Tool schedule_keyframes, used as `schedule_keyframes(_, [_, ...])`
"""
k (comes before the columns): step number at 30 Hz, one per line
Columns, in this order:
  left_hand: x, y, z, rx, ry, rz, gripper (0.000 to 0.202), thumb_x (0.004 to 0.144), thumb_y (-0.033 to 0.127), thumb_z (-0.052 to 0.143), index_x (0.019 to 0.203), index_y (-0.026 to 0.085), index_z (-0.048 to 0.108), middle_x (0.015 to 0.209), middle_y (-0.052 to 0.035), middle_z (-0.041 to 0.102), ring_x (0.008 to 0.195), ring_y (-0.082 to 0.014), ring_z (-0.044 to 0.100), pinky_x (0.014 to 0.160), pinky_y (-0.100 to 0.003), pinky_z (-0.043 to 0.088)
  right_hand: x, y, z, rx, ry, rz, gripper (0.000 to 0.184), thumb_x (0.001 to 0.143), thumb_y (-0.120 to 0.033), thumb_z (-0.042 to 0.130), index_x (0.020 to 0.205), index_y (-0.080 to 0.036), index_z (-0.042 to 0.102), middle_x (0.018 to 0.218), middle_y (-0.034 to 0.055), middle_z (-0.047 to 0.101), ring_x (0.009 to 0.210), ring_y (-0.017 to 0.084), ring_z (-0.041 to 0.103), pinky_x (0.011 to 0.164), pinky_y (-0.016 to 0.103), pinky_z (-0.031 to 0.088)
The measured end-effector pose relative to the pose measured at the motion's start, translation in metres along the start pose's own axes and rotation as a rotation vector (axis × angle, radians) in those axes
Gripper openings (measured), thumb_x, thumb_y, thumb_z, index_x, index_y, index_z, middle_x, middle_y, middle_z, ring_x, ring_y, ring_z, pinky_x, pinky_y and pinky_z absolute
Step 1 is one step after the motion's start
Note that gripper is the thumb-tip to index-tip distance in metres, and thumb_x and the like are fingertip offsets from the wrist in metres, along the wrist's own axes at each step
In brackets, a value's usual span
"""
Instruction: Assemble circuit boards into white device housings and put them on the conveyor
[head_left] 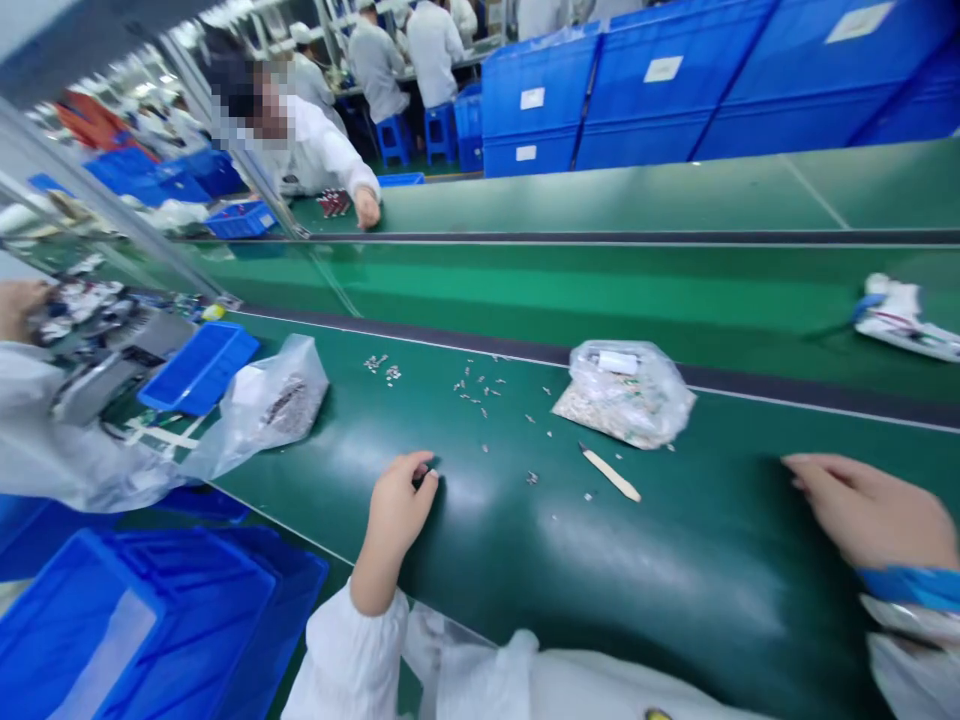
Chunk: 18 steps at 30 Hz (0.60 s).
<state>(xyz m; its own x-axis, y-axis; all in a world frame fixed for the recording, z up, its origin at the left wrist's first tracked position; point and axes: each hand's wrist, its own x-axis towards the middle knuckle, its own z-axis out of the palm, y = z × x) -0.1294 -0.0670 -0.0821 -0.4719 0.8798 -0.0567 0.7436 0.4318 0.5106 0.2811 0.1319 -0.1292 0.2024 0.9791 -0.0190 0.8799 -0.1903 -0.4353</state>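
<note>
My left hand (399, 505) rests low over the green work surface (480, 560), its fingers loosely curled and a gap showing between thumb and forefinger. I see nothing in it. At the far right is my right hand (877, 505), slightly blurred, with a blue band on the wrist. Its fingers are pressed together, and whatever may be between the tips is hidden. Between the hands lies a pale-handled pointed tool (611, 472), touched by neither. Small metal pieces (480, 385) are scattered beyond my left hand. A clear bag of small pale parts (626, 393) lies behind the tool.
To the left are another clear bag with small parts (292, 400), a blue tray (201, 368) and a neighbour's sleeve (45, 430). Blue bins (202, 620) stand lower left. Across the green belt (525, 285), a co-worker's hand (367, 207) rests on the far bench.
</note>
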Motion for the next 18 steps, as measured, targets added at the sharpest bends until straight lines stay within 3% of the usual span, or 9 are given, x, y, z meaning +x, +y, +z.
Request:
schedule_keyframes(3, [0.007, 0.013, 0.018, -0.005, -0.052, 0.078, 0.028, 0.08, 0.02, 0.051, 0.105, 0.016, 0.062, 0.098, -0.0079, 0.065, 0.086, -0.0196, 0.061, 0.081, -0.035, 0.049, -0.006, -0.017, -0.006, 0.012, -0.055, 0.087, 0.034, 0.054, -0.05, 0.044, 0.065, -0.025, 0.064, 0.056, 0.0037, 0.065, 0.058, 0.026, 0.061, 0.05, 0.034, 0.044])
schedule_keyframes(6, [0.017, 0.027, 0.026, 0.026, -0.091, 0.127, 0.03, 0.079, 0.02, 0.055, 0.108, 0.016, 0.06, 0.1, -0.0079, 0.064, 0.089, -0.0196, 0.06, 0.081, -0.036, 0.049, -0.011, -0.019, -0.006, 0.033, -0.063, 0.119, 0.034, 0.057, -0.05, 0.044, 0.068, -0.025, 0.064, 0.058, 0.0027, 0.064, 0.065, 0.026, 0.061, 0.057, 0.034, 0.043])
schedule_keyframes(11, [0.031, 0.044, 0.031, 0.117, -0.151, 0.155, 0.026, 0.084, 0.029, 0.058, 0.106, 0.015, 0.059, 0.1, -0.0057, 0.063, 0.088, -0.0177, 0.061, 0.078, -0.038, 0.05, -0.017, -0.021, -0.007, 0.053, -0.068, 0.148, 0.029, 0.058, -0.047, 0.046, 0.067, -0.025, 0.063, 0.059, 0.0024, 0.063, 0.065, 0.027, 0.059, 0.057, 0.034, 0.04])
schedule_keyframes(18, [0.038, 0.05, 0.03, 0.239, -0.22, 0.16, 0.019, 0.089, 0.031, 0.053, 0.092, 0.014, 0.061, 0.091, -0.0034, 0.064, 0.082, -0.0154, 0.061, 0.075, -0.036, 0.051, -0.022, -0.032, -0.012, 0.054, -0.084, 0.157, 0.029, 0.058, -0.046, 0.046, 0.067, -0.024, 0.063, 0.055, 0.0022, 0.059, 0.064, 0.024, 0.057, 0.058, 0.031, 0.039])
